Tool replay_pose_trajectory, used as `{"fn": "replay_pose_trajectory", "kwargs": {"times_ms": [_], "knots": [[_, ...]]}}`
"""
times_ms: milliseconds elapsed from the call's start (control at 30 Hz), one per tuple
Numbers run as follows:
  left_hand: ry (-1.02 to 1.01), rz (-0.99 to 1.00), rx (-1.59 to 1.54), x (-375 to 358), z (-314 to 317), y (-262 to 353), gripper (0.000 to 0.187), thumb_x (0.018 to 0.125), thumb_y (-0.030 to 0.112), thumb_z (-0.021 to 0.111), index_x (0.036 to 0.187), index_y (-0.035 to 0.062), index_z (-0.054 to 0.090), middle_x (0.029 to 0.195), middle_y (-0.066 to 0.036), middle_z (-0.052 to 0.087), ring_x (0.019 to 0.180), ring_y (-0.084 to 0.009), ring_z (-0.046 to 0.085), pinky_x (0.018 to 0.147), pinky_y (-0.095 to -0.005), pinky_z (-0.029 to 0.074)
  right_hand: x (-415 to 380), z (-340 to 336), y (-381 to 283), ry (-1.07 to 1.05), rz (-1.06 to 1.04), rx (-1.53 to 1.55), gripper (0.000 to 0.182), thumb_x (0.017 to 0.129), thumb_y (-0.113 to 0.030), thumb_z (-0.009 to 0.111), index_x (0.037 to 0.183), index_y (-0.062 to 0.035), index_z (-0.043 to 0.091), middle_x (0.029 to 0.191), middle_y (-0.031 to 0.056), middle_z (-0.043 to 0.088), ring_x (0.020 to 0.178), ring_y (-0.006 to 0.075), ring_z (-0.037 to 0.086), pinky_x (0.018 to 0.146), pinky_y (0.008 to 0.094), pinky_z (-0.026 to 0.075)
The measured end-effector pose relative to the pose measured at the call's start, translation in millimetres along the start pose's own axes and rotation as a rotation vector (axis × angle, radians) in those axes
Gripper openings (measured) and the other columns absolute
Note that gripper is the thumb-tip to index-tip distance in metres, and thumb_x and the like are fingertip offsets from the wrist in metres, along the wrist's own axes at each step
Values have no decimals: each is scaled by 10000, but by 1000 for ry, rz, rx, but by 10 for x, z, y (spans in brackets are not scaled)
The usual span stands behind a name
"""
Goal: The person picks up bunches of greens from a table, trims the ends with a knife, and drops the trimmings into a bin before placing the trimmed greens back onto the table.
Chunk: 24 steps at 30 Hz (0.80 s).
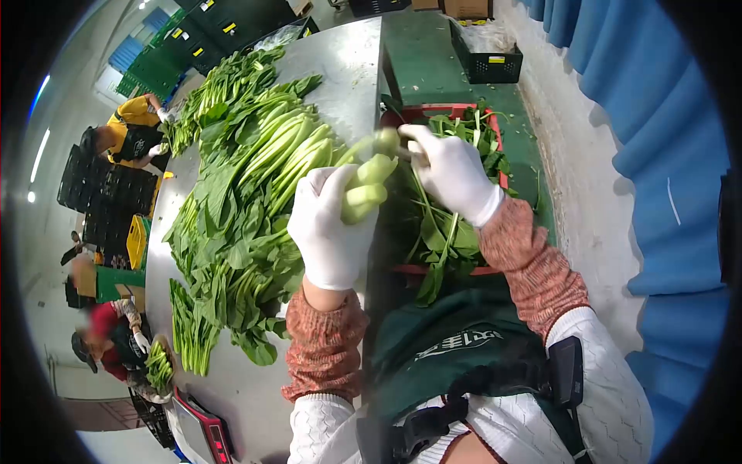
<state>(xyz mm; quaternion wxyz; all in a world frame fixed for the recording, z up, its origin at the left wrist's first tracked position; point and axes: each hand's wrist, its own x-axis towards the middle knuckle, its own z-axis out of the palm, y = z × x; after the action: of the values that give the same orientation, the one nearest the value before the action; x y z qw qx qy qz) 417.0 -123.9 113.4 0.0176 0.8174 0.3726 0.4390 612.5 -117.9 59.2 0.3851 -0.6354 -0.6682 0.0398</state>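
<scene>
My left hand [331, 224], in a white glove, is wrapped around a few thick pale-green stalks of leafy greens [366, 193]. Their cut ends point right, over the table's edge. Close to those ends is my right hand [452, 174], also gloved, its fingers bent inward; whatever sits between them is blurred. Below it, a red crate [495, 127] holds loose leaves and thin stems [448, 232]. Left of my left hand, a long heap of leafy greens [255, 170] covers much of the metal table [340, 54], with many stalks facing me.
A scale with a red frame [202, 425] stands at the table's near left. Across the table, one person in yellow [135, 116] and another in dark red [108, 325] handle greens. A black crate [495, 66] is on the floor; a blue curtain [672, 193] hangs at right.
</scene>
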Motion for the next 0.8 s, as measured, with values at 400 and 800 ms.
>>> {"fn": "replay_pose_trajectory", "kwargs": {"times_ms": [400, 800], "knots": [[554, -904, -1455, 36, -389, -836, 426, 872, 144, 716, 1257, 48, 561, 1211, -151, 618, 1114, -287, 608, 994, -469, 501, -233, 353, 941, -178, 316, 294, 246, 914, -227, 554, 1057, -78, 687, 748, 119, 694, 648, 245, 686, 648, 366, 522], [708, -847, -1867, -356, -589, -1236, 511, 862, 178, 709, 1274, -25, 482, 1200, -205, 592, 1160, -373, 555, 1121, -596, 344, -159, 184, 440, -194, 322, 580, 252, 966, -190, 580, 1049, 36, 656, 727, 71, 651, 593, 103, 624, 594, 255, 477]]}}
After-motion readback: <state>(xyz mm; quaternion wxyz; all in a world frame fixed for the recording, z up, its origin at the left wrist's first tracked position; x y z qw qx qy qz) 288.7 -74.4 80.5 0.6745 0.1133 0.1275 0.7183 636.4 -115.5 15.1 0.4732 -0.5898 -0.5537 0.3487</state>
